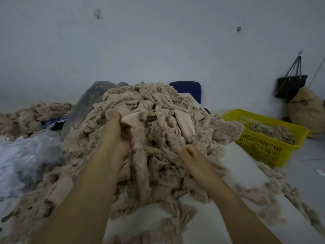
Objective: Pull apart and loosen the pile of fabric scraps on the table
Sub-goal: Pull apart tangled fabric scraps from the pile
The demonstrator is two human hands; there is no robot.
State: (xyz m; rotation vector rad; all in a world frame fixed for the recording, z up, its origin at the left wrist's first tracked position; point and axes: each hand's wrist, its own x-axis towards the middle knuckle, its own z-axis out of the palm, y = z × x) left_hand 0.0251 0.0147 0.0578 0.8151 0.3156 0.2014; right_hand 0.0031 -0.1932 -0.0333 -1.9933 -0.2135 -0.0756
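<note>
The light was dim, flat and bluish-grey, diffuse enough to leave only soft darkening in the folds of the pile of fabric scraps (158, 138). The whole frame was soft, and the right hand (191, 154) and the yellow basket (263, 118) were smeared by motion blur. The wide lens stretched shapes toward the borders.

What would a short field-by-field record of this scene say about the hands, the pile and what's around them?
pile of fabric scraps: beige, heaped on the white table
left hand: grips a flat scrap near the pile's top
right hand: fingers curled into scraps lower on the right
yellow basket: right of the pile, holds more scraps
black bag: hangs on the wall
</note>
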